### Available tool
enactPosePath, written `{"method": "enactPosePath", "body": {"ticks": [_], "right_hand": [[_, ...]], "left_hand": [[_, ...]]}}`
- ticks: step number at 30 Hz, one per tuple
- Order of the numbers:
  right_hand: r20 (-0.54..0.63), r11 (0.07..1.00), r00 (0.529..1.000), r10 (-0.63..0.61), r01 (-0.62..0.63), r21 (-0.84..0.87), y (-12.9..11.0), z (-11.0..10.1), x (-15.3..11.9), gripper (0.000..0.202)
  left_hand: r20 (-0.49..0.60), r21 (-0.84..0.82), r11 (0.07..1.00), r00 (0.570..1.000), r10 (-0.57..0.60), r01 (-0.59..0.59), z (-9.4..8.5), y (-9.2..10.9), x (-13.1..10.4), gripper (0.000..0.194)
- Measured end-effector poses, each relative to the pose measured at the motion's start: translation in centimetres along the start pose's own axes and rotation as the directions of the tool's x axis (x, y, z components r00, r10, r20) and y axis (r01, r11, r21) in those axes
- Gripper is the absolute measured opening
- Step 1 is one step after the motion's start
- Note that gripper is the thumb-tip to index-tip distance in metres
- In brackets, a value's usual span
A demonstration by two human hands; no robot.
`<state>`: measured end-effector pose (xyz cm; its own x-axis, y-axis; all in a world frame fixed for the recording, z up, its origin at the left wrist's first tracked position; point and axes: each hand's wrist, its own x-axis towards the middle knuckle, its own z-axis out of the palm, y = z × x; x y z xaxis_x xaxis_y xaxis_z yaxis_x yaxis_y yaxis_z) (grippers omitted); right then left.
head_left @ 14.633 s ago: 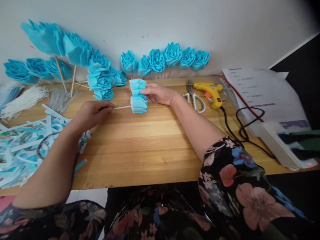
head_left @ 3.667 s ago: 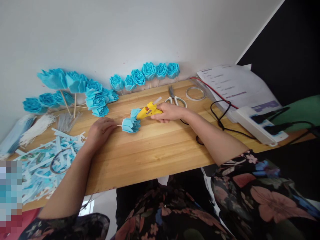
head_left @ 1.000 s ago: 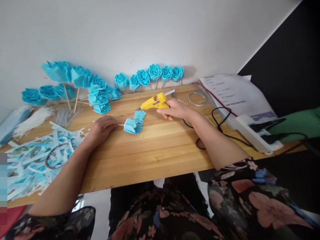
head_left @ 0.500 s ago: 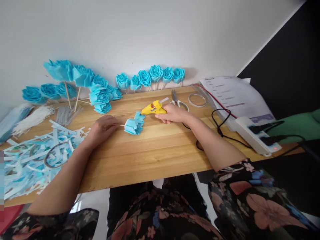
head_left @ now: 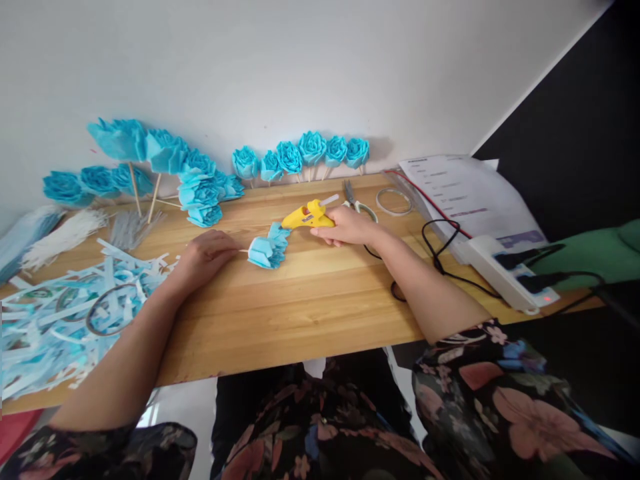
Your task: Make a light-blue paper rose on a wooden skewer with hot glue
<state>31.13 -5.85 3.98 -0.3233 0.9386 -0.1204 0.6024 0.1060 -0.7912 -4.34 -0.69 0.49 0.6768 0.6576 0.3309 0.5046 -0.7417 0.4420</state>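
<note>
A light blue paper flower (head_left: 263, 253) lies on its side over the table, its thin stem pinched in my left hand (head_left: 209, 255). My right hand (head_left: 347, 225) is closed around a yellow hot glue gun (head_left: 306, 217), which has a clear glue stick poking out of its back. The glue gun's nozzle meets, or is very near, a petal at the flower's upper right. Right behind my right hand are scissors (head_left: 359, 203) with pale handles, lying on the table.
Finished blue flowers (head_left: 313, 148) lean on the wall at the back. Paper strips (head_left: 55, 340) are heaped at the left. A roll of tape (head_left: 394, 201), papers (head_left: 455, 193), a power strip (head_left: 510, 275) and a black cord (head_left: 470, 285) occupy the right side.
Hardly anything differs. Both hands, the flower and the glue gun hold nearly the same place, with only a slight shift of the view.
</note>
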Motion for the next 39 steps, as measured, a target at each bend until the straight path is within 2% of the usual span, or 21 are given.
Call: {"method": "enactPosePath", "body": {"ticks": [5,13,18,27,35,39], "right_hand": [[0.012,1.000,1.000,0.028,-0.028,-0.011,0.1,0.2,0.3,0.017],[-0.067,1.000,0.997,0.027,-0.026,0.014,-0.2,-1.0,-0.2,0.028],[-0.063,1.000,0.998,0.003,-0.005,-0.019,0.0,-0.6,-0.2,0.026],[-0.059,0.989,0.997,0.053,-0.060,-0.135,-0.6,-0.4,-0.2,0.020],[-0.135,0.991,0.990,0.037,-0.054,-0.124,0.3,-0.9,0.0,0.031],[-0.124,0.994,0.991,0.050,-0.062,-0.094,0.6,-1.1,0.1,0.036]], "left_hand": [[-0.002,-0.006,1.000,1.000,-0.003,0.003,0.0,-0.2,0.0,0.036],[0.001,0.002,1.000,1.000,0.019,-0.019,-0.2,0.3,0.2,0.034],[0.011,0.004,1.000,1.000,0.015,-0.015,-0.2,0.6,0.2,0.033],[0.002,0.004,0.999,0.999,0.034,-0.034,-0.2,0.6,0.2,0.032],[-0.007,0.003,0.999,0.999,0.049,-0.049,-0.1,0.4,0.2,0.032],[-0.010,-0.004,0.999,0.999,0.042,-0.042,0.0,0.1,0.1,0.031]]}}
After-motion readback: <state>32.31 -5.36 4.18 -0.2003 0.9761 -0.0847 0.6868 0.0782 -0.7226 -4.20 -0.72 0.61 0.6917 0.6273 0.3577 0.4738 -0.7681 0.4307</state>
